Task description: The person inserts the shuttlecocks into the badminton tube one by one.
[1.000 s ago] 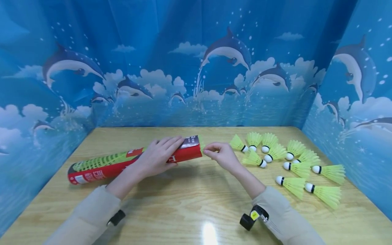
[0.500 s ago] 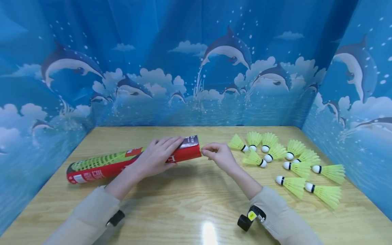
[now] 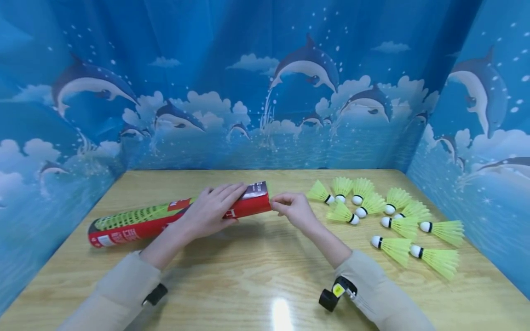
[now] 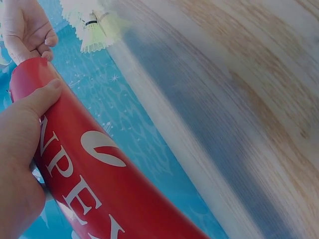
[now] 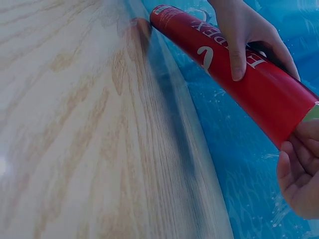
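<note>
A red and green shuttlecock tube [image 3: 136, 225] slants across the table in the head view, its right end raised. My left hand [image 3: 215, 204] grips it from above near that end; the left wrist view shows the thumb [image 4: 47, 94] along its red side. At the tube's open end, my right hand [image 3: 295, 209] has its thumb and fingers pinched together right at the rim. A pale yellow-green shuttlecock skirt [image 5: 313, 113] shows in the mouth, where the fingertips pinch it. The rest of that shuttlecock is hidden inside the tube.
Several yellow shuttlecocks with white heads [image 3: 399, 250] lie loose on the right side of the wooden table [image 3: 232, 285]. A blue dolphin-print curtain [image 3: 232, 92] stands behind and along both sides. A camera [image 3: 329, 299] is strapped to the right wrist.
My right hand has shifted slightly left, closer to the tube's mouth, and less of the yellow-green skirt shows outside. My left hand keeps its grip; the tube has barely moved.
</note>
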### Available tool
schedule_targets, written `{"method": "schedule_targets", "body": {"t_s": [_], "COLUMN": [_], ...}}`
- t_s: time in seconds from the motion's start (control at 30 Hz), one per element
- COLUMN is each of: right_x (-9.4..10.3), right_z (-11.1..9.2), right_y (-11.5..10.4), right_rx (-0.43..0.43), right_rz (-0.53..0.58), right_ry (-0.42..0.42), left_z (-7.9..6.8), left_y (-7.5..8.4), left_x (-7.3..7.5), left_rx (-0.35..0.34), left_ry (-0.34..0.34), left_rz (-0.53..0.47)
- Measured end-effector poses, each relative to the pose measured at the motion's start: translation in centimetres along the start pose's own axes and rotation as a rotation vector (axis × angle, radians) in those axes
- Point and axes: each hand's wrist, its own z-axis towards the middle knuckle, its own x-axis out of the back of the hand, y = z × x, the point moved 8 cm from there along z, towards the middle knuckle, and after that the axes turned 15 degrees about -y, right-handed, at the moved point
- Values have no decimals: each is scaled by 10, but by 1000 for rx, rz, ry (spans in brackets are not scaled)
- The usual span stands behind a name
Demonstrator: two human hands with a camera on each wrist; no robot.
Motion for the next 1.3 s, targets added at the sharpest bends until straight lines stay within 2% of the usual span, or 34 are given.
{"method": "schedule_targets", "body": {"t_s": [0.13, 0.43, 0.63, 0.93, 1.3], "right_x": [-3, -2, 5, 25, 65], "right_z": [0, -3, -6, -13, -30], "right_y": [-1, 0, 3, 8, 26], "right_rx": [10, 56, 39, 0, -60], "right_rz": [6, 142, 127, 56, 31], "right_ry": [-5, -32, -48, -37, 0], "left_z": [0, 2, 2, 2, 3], "left_y": [0, -1, -1, 0, 0], "left_x": [1, -1, 0, 2, 1], "left_rx": [-3, -1, 8, 0, -6], "left_ry": [5, -9, -25, -26, -32], "left_rz": [-8, -36, -43, -29, -46]}}
